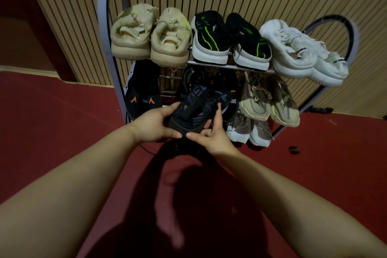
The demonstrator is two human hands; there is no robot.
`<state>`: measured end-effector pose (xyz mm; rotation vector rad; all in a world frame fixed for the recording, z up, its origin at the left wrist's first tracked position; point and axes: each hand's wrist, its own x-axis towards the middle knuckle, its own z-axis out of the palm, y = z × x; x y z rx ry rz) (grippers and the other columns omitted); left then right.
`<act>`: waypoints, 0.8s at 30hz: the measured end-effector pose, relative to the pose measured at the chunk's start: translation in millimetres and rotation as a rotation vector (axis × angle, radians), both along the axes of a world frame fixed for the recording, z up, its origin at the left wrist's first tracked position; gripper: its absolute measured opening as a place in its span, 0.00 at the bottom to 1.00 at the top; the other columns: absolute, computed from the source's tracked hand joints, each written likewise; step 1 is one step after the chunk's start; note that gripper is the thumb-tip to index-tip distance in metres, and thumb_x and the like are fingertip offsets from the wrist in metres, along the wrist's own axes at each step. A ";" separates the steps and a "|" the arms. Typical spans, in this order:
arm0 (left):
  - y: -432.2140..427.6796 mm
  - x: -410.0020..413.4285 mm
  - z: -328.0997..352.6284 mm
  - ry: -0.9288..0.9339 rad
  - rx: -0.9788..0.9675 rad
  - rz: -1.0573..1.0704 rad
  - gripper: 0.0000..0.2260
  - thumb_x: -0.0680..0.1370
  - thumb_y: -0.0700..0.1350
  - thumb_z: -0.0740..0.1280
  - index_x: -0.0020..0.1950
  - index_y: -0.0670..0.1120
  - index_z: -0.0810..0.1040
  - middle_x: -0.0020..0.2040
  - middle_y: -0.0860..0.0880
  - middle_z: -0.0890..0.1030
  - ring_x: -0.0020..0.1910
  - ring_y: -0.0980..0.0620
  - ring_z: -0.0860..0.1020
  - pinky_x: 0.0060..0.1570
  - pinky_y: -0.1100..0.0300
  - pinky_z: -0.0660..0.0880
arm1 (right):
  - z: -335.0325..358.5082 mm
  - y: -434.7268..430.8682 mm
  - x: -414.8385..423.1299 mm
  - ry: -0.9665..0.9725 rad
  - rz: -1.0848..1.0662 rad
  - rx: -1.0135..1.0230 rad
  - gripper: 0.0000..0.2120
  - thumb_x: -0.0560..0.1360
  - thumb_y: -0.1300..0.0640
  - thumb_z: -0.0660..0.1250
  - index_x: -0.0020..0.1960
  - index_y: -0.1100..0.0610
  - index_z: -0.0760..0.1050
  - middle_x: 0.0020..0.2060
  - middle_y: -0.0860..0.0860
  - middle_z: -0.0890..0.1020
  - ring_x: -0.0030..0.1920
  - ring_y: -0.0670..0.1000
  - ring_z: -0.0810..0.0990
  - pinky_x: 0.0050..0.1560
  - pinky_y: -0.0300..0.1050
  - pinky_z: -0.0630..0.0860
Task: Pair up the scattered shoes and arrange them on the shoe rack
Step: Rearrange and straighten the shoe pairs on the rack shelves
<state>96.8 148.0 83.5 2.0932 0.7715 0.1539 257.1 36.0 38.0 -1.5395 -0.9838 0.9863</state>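
Note:
A metal shoe rack stands against a slatted wall. Its top shelf carries a beige pair, a black pair with green stripes and a white pair. On the middle shelf, black shoes with orange marks sit at the left and a tan pair at the right. Between them is a black patterned pair, heels toward me. My left hand grips the near shoe's heel from the left. My right hand pinches it from the right.
A grey-white pair sits on the lowest level at the right. Small dark items lie on the red floor right of the rack, and another dark object lies by the wall. A dark lace trails on the floor under my hands.

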 end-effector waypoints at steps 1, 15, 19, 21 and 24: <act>0.1 2.3 -0.2 -0.028 0.010 0.008 0.41 0.70 0.42 0.75 0.77 0.51 0.55 0.69 0.57 0.68 0.67 0.62 0.65 0.61 0.74 0.59 | 3.2 -0.6 6.2 -0.020 0.024 0.000 0.61 0.67 0.61 0.76 0.73 0.41 0.28 0.71 0.56 0.67 0.36 0.46 0.80 0.43 0.41 0.79; -22.1 94.6 -7.9 0.126 0.442 0.219 0.39 0.75 0.56 0.67 0.78 0.49 0.48 0.78 0.51 0.55 0.77 0.48 0.49 0.73 0.46 0.41 | 45.6 2.6 79.8 -0.238 -0.024 -0.127 0.45 0.74 0.66 0.69 0.78 0.53 0.41 0.57 0.55 0.74 0.29 0.40 0.76 0.32 0.31 0.73; -19.9 93.6 -18.1 0.316 0.509 0.209 0.39 0.75 0.63 0.61 0.78 0.50 0.46 0.78 0.51 0.53 0.76 0.41 0.44 0.69 0.38 0.35 | 32.2 0.6 83.5 -0.308 -0.101 -0.156 0.45 0.74 0.59 0.70 0.78 0.51 0.41 0.64 0.56 0.73 0.53 0.57 0.80 0.52 0.48 0.79; -15.2 84.4 -13.9 0.347 0.576 0.185 0.38 0.75 0.64 0.60 0.78 0.52 0.47 0.78 0.48 0.49 0.76 0.40 0.44 0.69 0.39 0.34 | 40.1 5.2 79.6 -0.407 -0.120 -0.158 0.46 0.73 0.59 0.71 0.77 0.48 0.41 0.67 0.55 0.69 0.54 0.59 0.78 0.59 0.52 0.75; -6.4 65.0 -10.6 0.412 0.627 0.239 0.38 0.75 0.63 0.62 0.78 0.51 0.47 0.77 0.42 0.48 0.76 0.39 0.42 0.71 0.41 0.36 | 54.5 11.5 67.7 -0.607 -0.103 -0.181 0.48 0.73 0.59 0.70 0.77 0.45 0.39 0.70 0.53 0.57 0.61 0.54 0.70 0.68 0.47 0.66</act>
